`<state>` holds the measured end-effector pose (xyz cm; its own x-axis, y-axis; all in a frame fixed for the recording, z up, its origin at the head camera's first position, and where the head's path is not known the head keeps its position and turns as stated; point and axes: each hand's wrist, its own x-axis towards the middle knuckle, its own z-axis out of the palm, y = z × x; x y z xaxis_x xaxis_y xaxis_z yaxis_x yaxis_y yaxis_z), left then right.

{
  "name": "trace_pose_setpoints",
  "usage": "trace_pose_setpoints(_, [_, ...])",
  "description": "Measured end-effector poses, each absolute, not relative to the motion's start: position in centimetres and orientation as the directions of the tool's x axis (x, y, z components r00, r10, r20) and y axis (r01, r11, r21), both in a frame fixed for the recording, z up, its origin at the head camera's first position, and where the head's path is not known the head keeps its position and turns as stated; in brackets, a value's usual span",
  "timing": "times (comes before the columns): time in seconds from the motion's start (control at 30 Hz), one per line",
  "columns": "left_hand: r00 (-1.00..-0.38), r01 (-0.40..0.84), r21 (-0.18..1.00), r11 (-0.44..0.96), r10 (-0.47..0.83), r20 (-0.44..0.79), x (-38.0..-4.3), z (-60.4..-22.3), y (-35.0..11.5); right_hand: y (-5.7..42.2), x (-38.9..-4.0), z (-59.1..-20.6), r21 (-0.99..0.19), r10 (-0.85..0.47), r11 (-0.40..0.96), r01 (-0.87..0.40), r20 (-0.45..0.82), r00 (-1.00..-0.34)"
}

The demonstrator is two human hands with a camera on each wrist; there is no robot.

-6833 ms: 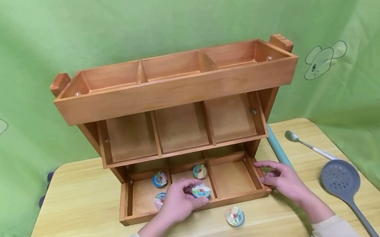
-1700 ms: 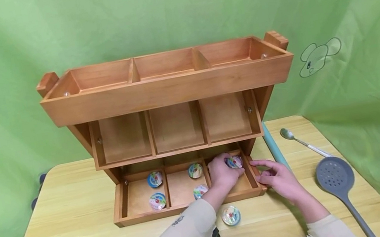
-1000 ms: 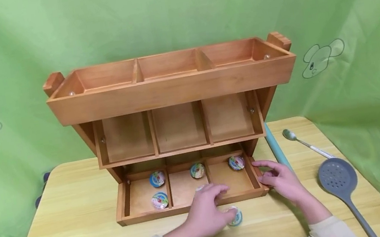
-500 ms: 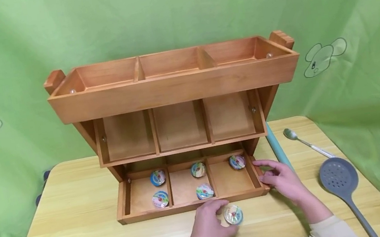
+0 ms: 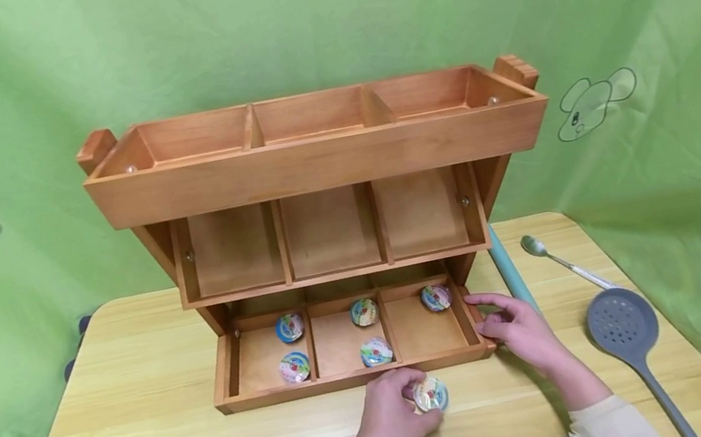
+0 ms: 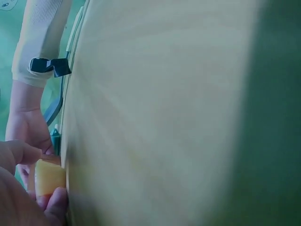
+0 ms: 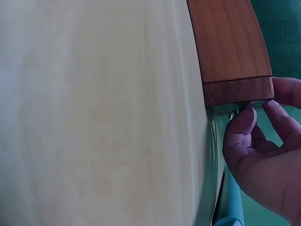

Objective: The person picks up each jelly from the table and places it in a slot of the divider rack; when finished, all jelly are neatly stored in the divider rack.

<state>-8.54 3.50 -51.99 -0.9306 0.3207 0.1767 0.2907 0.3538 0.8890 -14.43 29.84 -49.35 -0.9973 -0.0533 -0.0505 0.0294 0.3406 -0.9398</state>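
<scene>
In the head view my left hand pinches a small jelly cup with a shiny printed lid, at the table just in front of the rack. Seen from the left wrist, the cup has a yellow body and sits between thumb and fingers. My right hand grips the right end of the bottom tray of a wooden three-tier rack, thumb on its side. In that tray, the left compartment holds two jelly cups, the middle two more cups, and the right one cup at its back.
Right of the rack lie a metal spoon, a grey slotted skimmer and a teal tube. The middle tier tilts forward above the bottom tray. Green curtains surround the wooden table.
My left hand has set cups into the middle and right compartments, then come back to the front cup and closed its fingers on it. The right hand has stayed at the tray's end.
</scene>
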Motion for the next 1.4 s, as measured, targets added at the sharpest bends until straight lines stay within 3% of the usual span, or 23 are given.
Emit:
trace_pose_setpoints(0.47, [-0.918,0.274,0.944,0.183,0.344,0.199,-8.5,-50.6,3.8,29.9,-14.4,-49.3,-0.940,-0.054,0.339,0.042,-0.064,-0.996])
trace_pose_setpoints(0.67, [-0.887,0.370,0.920,0.133,0.344,0.307,-9.8,-49.2,3.9,29.9,-14.5,-49.3,-0.939,-0.052,0.340,0.048,-0.069,-0.996])
trace_pose_setpoints(0.97, [-0.916,0.333,0.919,0.213,0.305,0.261,-13.7,-47.3,5.0,29.9,-14.5,-49.3,-0.939,-0.054,0.341,0.047,-0.070,-0.996])
trace_pose_setpoints(1.17, [-0.918,0.340,0.876,0.343,0.324,0.230,-16.2,-47.8,6.5,29.9,-14.5,-49.4,-0.942,-0.060,0.334,0.042,-0.066,-0.996])
trace_pose_setpoints(1.4, [-0.928,0.252,0.854,0.455,0.364,0.080,-17.9,-48.2,8.0,30.0,-14.5,-49.3,-0.946,-0.066,0.321,0.046,-0.071,-0.995])
